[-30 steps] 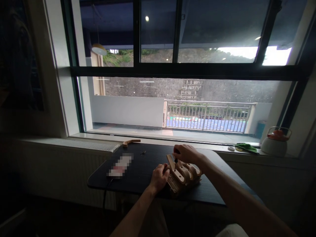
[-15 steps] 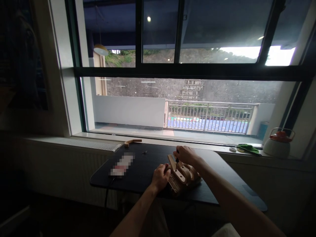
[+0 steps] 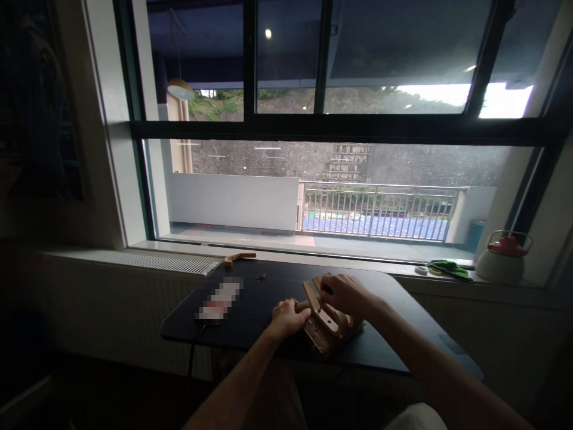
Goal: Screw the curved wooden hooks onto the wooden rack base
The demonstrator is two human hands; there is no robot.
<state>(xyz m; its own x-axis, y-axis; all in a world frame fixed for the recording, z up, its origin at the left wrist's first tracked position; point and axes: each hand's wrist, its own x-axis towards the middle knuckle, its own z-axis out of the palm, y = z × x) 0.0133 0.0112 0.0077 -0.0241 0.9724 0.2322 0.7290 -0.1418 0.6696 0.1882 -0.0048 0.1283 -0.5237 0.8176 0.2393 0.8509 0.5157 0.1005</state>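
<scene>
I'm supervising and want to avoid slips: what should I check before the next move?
1. Left hand bracing the brown, blocky wooden board: ok, at its left side.
2. Board supported: ok, on the black, round-cornered table.
3. Pale, curved wooden pieces on the board: ok; tightness, cannot tell.
4. Right hand grip: cannot tell; fingers hide it.
5. Small, dark, thin bits apart from the board: ok.
6. Loose, light-brown, bent wooden piece away from both hands: ok.
</scene>
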